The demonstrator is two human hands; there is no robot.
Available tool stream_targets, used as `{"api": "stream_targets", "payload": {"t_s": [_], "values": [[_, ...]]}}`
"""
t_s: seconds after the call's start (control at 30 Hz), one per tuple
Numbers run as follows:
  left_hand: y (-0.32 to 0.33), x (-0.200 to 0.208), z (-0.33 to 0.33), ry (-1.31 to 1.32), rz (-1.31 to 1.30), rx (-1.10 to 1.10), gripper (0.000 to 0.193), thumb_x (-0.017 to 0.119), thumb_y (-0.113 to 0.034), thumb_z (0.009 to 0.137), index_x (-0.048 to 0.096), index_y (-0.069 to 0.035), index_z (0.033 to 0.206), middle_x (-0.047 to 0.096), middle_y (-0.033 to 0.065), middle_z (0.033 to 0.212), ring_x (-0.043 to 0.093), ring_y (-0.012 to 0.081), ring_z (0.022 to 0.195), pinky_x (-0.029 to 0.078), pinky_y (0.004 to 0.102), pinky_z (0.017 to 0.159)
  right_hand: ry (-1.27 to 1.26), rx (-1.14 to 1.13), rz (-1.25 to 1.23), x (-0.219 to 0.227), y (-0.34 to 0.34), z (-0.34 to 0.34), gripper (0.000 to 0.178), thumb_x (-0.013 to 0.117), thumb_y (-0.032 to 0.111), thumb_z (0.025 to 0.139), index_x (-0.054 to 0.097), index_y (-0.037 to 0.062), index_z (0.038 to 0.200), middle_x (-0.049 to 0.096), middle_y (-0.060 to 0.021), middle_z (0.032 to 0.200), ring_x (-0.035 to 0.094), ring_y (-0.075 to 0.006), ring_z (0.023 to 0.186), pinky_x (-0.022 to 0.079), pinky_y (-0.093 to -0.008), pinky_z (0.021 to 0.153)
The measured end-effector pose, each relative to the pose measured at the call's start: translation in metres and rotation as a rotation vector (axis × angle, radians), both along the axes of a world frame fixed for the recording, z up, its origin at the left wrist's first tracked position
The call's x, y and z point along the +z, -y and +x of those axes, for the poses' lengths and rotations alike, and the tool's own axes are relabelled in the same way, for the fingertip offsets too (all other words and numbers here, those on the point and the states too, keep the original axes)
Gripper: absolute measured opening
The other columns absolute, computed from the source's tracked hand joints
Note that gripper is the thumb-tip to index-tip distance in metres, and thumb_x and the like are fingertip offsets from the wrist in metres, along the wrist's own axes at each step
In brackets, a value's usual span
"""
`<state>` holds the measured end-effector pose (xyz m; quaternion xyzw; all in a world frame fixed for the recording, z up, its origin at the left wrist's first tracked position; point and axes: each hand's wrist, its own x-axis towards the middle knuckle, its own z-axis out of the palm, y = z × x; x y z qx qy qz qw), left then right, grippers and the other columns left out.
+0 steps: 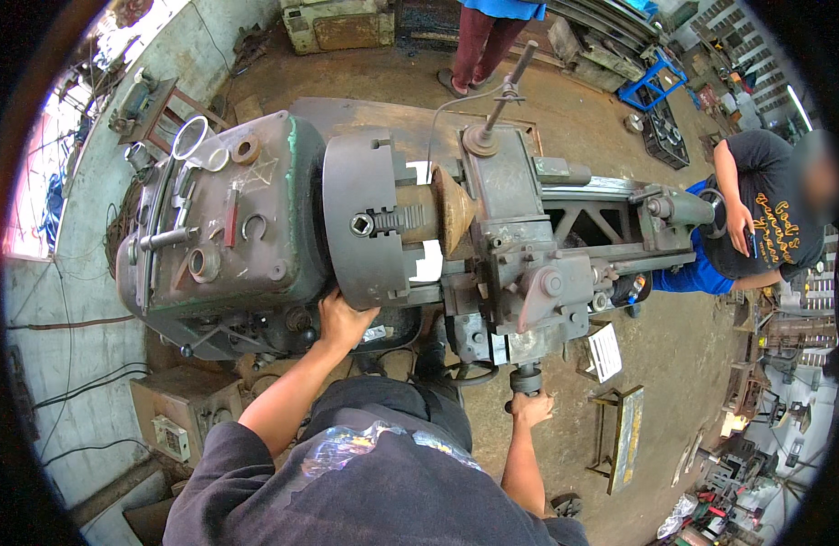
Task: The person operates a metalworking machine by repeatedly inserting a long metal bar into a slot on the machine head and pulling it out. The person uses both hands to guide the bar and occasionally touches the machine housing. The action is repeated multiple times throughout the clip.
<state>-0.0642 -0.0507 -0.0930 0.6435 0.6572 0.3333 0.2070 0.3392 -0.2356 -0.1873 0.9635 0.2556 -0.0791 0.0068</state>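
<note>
I see the big steel chuck (pixel 347 250) in the middle of the lathe: a thick, smooth grey disc with 1 square socket (pixel 362 225) in its rim and stepped, toothed jaws. A flared, rust-brown piece (pixel 456 214) sits on its right.

My left grip (pixel 345 325) is at the chuck's lower rim, fingers bent; their tips are partly hidden, so I cannot tell whether they close on it. My right grip (pixel 532 409), below and right of the chuck, is curled nearly closed around a dark round handle (pixel 526 381).

Left of the chuck I have the rounded headstock (pixel 288 227), its dark paint scuffed. On it lie a clear plastic cup (pixel 192 141), a red bar (pixel 231 218), a steel T-shaped wrench (pixel 167 238) and 2 thick brownish rings. Right of the chuck stands the blocky, oily-grey metal carriage (pixel 549 284); farther right, beside the tailstock (pixel 676 212), is 1 person in a dark shirt (pixel 756 205).
</note>
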Motion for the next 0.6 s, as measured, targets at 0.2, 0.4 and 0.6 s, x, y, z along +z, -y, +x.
{"api": "stream_targets", "payload": {"t_s": [0.2, 0.4, 0.6], "values": [[-0.002, -0.002, -0.003, 0.016, 0.028, -0.039, 0.036, 0.090, -0.020, 0.066, 0.077, -0.004, 0.095, 0.075, 0.0198, 0.097, 0.073, 0.0402, 0.085, 0.058, 0.0487, 0.077, -0.048, 0.003, -0.037, 0.008, -0.004, -0.005, 0.050, 0.078, 0.037, 0.074, 0.076, 0.0023, 0.111, 0.063, -0.0222, 0.123, 0.060, -0.0411, 0.116, 0.035, -0.0549, 0.111], [0.004, -0.015, -0.006, -0.003, -0.013, -0.011, 0.038, 0.091, -0.021, 0.065, 0.077, -0.005, 0.097, 0.074, 0.0199, 0.097, 0.073, 0.0398, 0.086, 0.059, 0.0481, 0.077, -0.039, 0.012, -0.001, 0.005, -0.004, -0.004, 0.050, 0.078, 0.040, 0.075, 0.076, 0.0015, 0.107, 0.064, -0.0231, 0.122, 0.059, -0.0414, 0.118, 0.034, -0.0577, 0.112], [0.001, -0.004, -0.004, -0.039, -0.024, -0.038, 0.040, 0.091, -0.023, 0.067, 0.077, -0.005, 0.100, 0.074, 0.0202, 0.098, 0.073, 0.0417, 0.089, 0.059, 0.0479, 0.077, -0.009, 0.040, -0.017, 0.002, -0.002, -0.002, 0.051, 0.078, 0.041, 0.074, 0.076, 0.0020, 0.106, 0.064, -0.0238, 0.123, 0.059, -0.0415, 0.119, 0.035, -0.0587, 0.111]]}}
